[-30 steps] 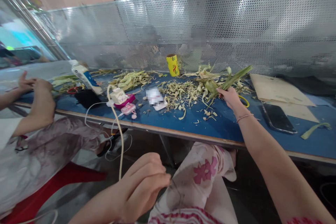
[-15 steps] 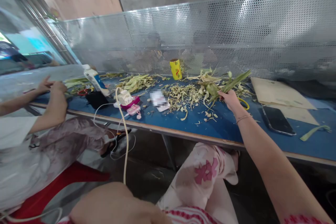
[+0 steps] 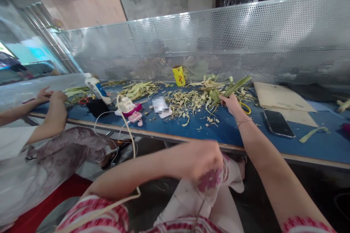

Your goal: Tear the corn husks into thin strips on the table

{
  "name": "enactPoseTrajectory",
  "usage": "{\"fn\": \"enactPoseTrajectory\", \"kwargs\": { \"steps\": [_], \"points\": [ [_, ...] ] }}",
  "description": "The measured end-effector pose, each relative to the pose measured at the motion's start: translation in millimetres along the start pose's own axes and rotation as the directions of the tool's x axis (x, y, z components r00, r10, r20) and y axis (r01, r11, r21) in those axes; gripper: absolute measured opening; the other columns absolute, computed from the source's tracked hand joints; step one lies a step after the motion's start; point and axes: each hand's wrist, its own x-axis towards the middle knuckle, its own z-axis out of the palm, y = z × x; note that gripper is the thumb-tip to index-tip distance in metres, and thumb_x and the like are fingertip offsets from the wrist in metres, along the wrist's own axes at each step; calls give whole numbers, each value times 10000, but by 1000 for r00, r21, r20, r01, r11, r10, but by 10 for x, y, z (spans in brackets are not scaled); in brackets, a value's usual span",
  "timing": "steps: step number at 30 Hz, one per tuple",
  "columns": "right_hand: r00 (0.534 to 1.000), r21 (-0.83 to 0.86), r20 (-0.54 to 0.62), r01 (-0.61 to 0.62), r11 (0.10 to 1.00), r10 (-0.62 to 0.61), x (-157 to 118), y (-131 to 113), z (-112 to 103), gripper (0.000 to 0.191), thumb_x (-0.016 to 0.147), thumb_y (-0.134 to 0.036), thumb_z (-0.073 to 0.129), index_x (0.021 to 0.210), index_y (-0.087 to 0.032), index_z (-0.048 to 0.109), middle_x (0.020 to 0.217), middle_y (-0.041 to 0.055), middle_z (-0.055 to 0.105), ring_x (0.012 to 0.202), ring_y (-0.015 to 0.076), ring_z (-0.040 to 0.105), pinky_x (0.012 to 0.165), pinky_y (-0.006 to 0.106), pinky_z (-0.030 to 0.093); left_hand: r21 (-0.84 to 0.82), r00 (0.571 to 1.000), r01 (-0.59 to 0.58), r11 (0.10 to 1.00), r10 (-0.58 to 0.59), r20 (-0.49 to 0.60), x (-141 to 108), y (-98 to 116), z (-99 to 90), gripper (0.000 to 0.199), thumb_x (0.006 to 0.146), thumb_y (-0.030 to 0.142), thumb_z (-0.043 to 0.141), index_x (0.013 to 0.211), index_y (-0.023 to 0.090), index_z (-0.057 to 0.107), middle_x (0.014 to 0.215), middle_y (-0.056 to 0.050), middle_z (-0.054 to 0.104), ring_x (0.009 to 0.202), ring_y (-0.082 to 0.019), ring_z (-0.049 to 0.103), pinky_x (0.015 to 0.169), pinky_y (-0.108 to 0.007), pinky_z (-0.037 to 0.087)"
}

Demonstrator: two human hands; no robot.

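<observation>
My right hand (image 3: 230, 103) reaches across the blue table with its fingers closed on a bunch of long green leaves (image 3: 237, 85). The bunch lies over a heap of pale, curled plant scraps (image 3: 188, 100). In front of the table edge, above my lap, my left hand (image 3: 203, 160) is curled into a fist and smeared by motion. Whether anything is inside that fist cannot be made out. A yellow ring (image 3: 247, 108) lies beside my right wrist.
A phone (image 3: 279, 123) and cardboard sheets (image 3: 281, 98) lie at the right. A yellow roll (image 3: 178, 76) stands by the perforated metal screen (image 3: 232, 40). A cable (image 3: 128, 131) hangs over the edge near a charger. A co-worker's hands (image 3: 50, 96) are at the left.
My left hand has come up from the bottom of the view and moved right, over my lap. My right hand still grips the leaves; the view has shifted slightly.
</observation>
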Motion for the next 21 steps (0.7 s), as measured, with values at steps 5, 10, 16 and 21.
{"fn": "enactPoseTrajectory", "kwargs": {
  "steps": [5,10,16,21],
  "points": [
    [1000,23,24,19,1000,-20,-21,-3,8,256,576,-335,769,664,-156,609,509,-47,546,471,80,459,501,238,394,-372,820,389,843,-501,-277,869,-1147,-241,148,846,171,540,700,172,513,492,52,466,435,-81,440,485,-211,327],
    [999,22,27,26,999,-27,-47,-20,64,311,540,-404,783,624,-167,600,499,-55,536,457,69,443,472,226,362,-721,655,327,610,-697,-292,1310,-2050,-175,261,890,159,515,631,158,478,458,82,337,384,-42,282,454,-198,240],
    [997,204,77,-3,979,-13,-135,-86,104,336,471,-364,844,651,-170,637,623,-19,620,555,83,498,496,224,369,-747,656,329,578,-709,-260,1275,-2232,-52,241,912,211,494,677,171,463,457,98,256,365,-42,211,412,-196,144],
    [981,327,191,-42,944,-22,-236,-160,131,409,443,-431,885,686,-183,667,739,7,689,720,128,621,630,236,484,-778,748,226,586,-616,-247,1243,-2146,-65,247,910,228,507,677,179,444,470,89,279,370,-42,219,410,-198,151]
  ]
}}
